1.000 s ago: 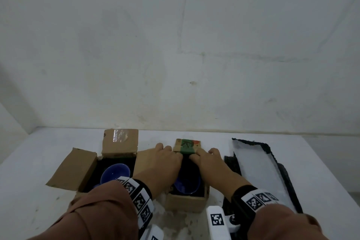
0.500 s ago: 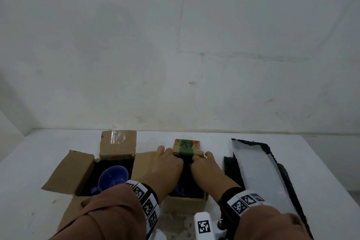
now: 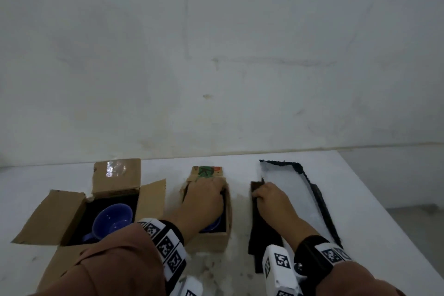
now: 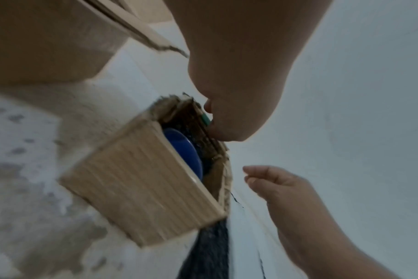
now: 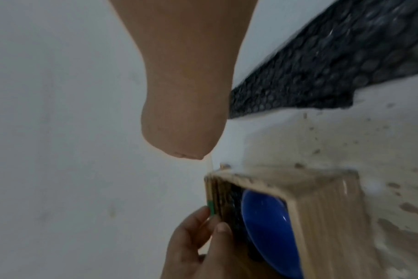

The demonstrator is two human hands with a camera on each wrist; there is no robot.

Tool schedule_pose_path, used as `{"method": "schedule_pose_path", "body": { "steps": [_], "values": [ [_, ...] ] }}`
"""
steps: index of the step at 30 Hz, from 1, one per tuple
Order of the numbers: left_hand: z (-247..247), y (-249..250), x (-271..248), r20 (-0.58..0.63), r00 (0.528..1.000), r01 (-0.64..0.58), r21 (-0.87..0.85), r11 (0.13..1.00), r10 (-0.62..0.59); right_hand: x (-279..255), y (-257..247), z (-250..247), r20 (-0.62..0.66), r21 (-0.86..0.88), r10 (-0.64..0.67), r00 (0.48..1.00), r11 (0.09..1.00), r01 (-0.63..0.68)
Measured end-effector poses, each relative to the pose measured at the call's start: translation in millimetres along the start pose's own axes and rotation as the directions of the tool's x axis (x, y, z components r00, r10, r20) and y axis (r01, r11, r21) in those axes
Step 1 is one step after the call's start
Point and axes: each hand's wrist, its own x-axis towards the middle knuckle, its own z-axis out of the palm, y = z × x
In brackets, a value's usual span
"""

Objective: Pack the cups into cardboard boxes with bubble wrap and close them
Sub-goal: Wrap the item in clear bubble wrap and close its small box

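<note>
A small cardboard box [image 3: 211, 238] stands in the middle of the table with a blue cup [image 3: 214, 225] inside, on dark bubble wrap. My left hand [image 3: 204, 197] reaches over it and pinches its far flap [image 3: 206, 172], which has a green print; the flap's green edge [image 5: 211, 207] sits between thumb and fingers. My right hand [image 3: 266, 197] is off to the right over the end of a black bubble wrap strip [image 3: 263, 235], fingers loosely curled. Nothing shows between its fingers [image 4: 251, 175]. A larger open box [image 3: 72, 214] on the left holds another blue cup [image 3: 113, 221].
A long sheet of bubble wrap [image 3: 288, 194], pale on top with a black edge, lies at the right. The table's right edge [image 3: 384, 211] runs just beyond it. A bare wall [image 3: 216, 55] rises behind the table. The larger box's flaps spread outward to the left and back.
My right hand has let go of the small box's far flap and moved right, onto the black bubble wrap strip. The left hand stays on the flap.
</note>
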Motion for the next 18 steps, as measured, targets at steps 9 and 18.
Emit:
{"method": "schedule_pose_path", "body": {
  "steps": [9, 18],
  "values": [
    [73.0, 110.6, 1.2, 0.411, 0.909, 0.165, -0.504, 0.848, 0.067, -78.4, 95.9, 11.9, 0.161, -0.123, 0.39, 0.907, 0.919, -0.374],
    [110.9, 133.0, 3.5, 0.506, 0.842, 0.526, -0.699, 0.484, -0.186, -75.5, 127.1, 60.3, 0.199, -0.193, 0.191, 0.961, 0.969, -0.153]
  ]
}}
